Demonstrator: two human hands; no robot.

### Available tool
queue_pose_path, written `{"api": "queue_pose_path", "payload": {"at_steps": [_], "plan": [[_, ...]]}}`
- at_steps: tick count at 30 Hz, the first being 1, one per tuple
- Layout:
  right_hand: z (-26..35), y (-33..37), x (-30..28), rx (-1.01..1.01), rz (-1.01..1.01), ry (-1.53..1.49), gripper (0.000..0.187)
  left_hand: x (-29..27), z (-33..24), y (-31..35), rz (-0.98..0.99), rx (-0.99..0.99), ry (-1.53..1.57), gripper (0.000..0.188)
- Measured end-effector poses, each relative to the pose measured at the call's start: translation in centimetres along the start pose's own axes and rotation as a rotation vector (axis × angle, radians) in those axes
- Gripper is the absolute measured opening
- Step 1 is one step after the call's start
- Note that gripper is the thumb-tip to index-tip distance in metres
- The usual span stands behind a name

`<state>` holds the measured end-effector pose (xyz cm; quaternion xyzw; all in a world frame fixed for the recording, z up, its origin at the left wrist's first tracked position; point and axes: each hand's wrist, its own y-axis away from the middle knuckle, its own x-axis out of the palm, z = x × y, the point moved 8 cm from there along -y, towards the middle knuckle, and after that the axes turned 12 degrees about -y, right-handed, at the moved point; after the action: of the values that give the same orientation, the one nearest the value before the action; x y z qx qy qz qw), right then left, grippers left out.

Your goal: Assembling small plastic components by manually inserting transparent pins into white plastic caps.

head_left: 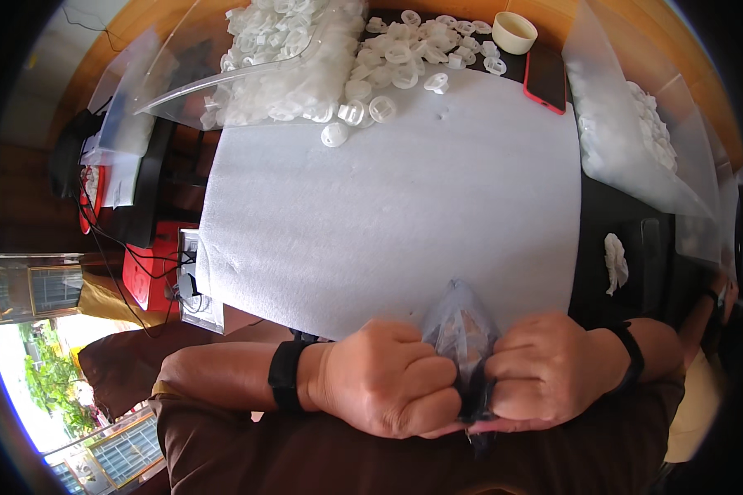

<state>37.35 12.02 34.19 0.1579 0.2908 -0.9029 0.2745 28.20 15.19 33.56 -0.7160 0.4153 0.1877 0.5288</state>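
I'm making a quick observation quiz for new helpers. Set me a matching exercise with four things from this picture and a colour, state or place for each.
1. translucent bag
2. phone
3. round cup-like thing
4. white cloth-like piece

A. cream-coloured
B. crumpled, right of the pale mat
C. red-edged, with a dark face
D. gripped by the left hand and right hand

Pairs: 1-D, 2-C, 3-A, 4-B

I hold a translucent, crumpled plastic bag (461,318), bunched narrow at its near end, its pointed far end showing over the near edge of the table (593,247).
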Motion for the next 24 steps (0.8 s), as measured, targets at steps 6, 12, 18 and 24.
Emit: {"api": "queue_pose_path", "payload": {"at_steps": [6, 12, 18, 24], "plan": [[0.3, 1.0, 0.4, -0.035, 0.071, -0.103, 0.023, 0.9, -1.2, -0.4, 0.146, 0.146, 0.149, 0.020], [0.4, 1.7, 0.6, -0.044, 0.098, -0.190, 0.022, 1.3, -1.7, -0.7, 0.181, 0.158, 0.189, 0.016], [0.5, 2.6, 0.9, -0.074, 0.069, -0.209, 0.021, 1.6, -1.8, -0.6, 0.244, 0.172, 0.215, 0.013], [0.8, 3.8, -0.3, -0.048, 0.122, -0.189, 0.024, 1.5, -1.5, -0.1, 0.248, 0.208, 0.271, 0.020]]}}
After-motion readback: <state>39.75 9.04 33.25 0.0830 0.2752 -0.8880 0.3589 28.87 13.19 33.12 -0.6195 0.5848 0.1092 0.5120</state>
